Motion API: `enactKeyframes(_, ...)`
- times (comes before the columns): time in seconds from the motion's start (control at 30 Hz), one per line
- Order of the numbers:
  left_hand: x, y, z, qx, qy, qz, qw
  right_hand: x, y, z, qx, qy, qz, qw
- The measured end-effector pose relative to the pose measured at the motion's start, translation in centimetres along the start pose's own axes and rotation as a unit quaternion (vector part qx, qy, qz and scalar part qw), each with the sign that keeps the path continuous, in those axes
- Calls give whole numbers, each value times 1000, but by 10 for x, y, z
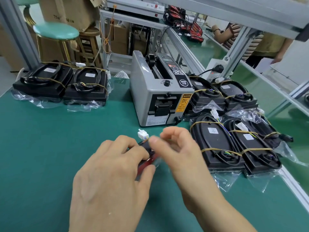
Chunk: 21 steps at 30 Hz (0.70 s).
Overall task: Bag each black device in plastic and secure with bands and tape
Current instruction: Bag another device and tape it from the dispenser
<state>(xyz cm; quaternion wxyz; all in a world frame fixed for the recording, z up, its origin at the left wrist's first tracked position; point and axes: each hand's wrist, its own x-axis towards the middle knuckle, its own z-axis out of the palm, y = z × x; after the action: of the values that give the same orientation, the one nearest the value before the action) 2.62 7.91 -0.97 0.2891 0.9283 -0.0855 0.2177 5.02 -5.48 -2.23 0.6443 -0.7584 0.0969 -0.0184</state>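
Observation:
My left hand (113, 171) grips a black and red device (148, 159) held on edge above the green mat (50, 148); most of the device is hidden behind my fingers. A white connector (143, 133) on its wires sticks up from its top. My right hand (177, 148) is blurred, with thumb and fingers curled at the device's top edge; what they pinch I cannot tell. Bagged and banded black devices lie in a group at the right (215, 144) and as a pair at the far left (43, 79).
A grey tape dispenser (155, 97) stands mid-table behind my hands. A metal frame post (234, 54) and a power socket (217, 68) rise at the back right. Stools (56, 31) and cardboard boxes stand beyond the table's far left edge. Another person (247, 39) works across the bench.

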Motion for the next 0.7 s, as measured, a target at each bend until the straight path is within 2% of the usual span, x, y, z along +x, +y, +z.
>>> enactKeyframes(0.07,0,-1,-1,7,-10,-4,1000,3,4,1,-34,-1,-23,999)
enactKeyframes(0.13,0,-3,-2,17,-15,5,1000,7,8,0,-6,3,-13,1000)
enactKeyframes(0.23,6,-6,-4,32,-34,27,999,17,13,-1,-31,-37,-3,999)
enactKeyframes(0.33,8,-11,-8,43,-75,40,995,25,18,-9,-5,-48,50,998)
enactKeyframes(0.47,20,-20,-15,106,-156,48,981,30,23,-22,63,-146,57,986)
enactKeyframes(0.53,25,-35,-21,50,-137,28,989,28,26,-26,47,-196,25,979)
enactKeyframes(0.6,27,-50,-28,-99,-153,2,983,24,28,-26,26,-230,-35,972)
enactKeyframes(0.63,24,-54,-34,-207,-142,-19,968,20,28,-25,25,-235,-80,968)
enactKeyframes(0.7,14,-60,-38,-387,-96,-57,915,10,25,-20,50,-196,-179,963)
